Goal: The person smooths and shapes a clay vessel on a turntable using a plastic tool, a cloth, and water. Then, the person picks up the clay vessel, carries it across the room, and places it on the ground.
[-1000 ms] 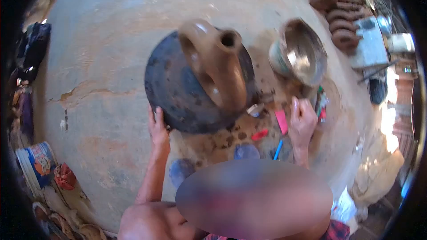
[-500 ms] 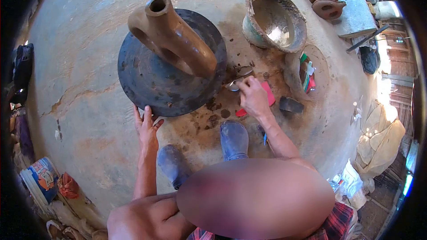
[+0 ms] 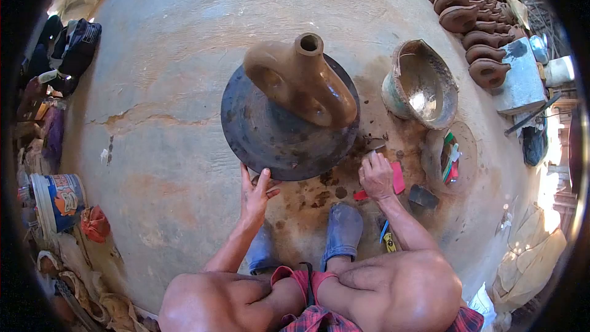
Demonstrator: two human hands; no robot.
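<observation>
A wet brown clay vessel (image 3: 335,95) with a round neck opening and a looped, pierced body sits on a dark round turntable (image 3: 258,141). My left hand (image 3: 254,197) is at the turntable's near edge, fingers apart, touching the rim. To the right of the turntable, my right hand (image 3: 376,178) is low over the floor with its fingers closed together; what they hold, if anything, is mostly hidden. Just beyond its fingertips lies a thin metal blade (image 3: 376,144). Beside that hand are a pink-red flat piece (image 3: 398,177) and a dark block (image 3: 423,197).
A worn basin (image 3: 393,95) of murky water stands right of the turntable, near a bowl (image 3: 433,154) of colourful scraps. Looped clay pieces (image 3: 458,19) line the upper right beside a pale block (image 3: 519,80). A yellow-handled tool (image 3: 389,243) lies near my foot; a bucket (image 3: 61,200) stands left.
The view has shifted, so the scene sits further right and lower. My right hand has turned over, and the shiny metal piece at its fingers barely shows now. My left hand stays at the turntable rim.
</observation>
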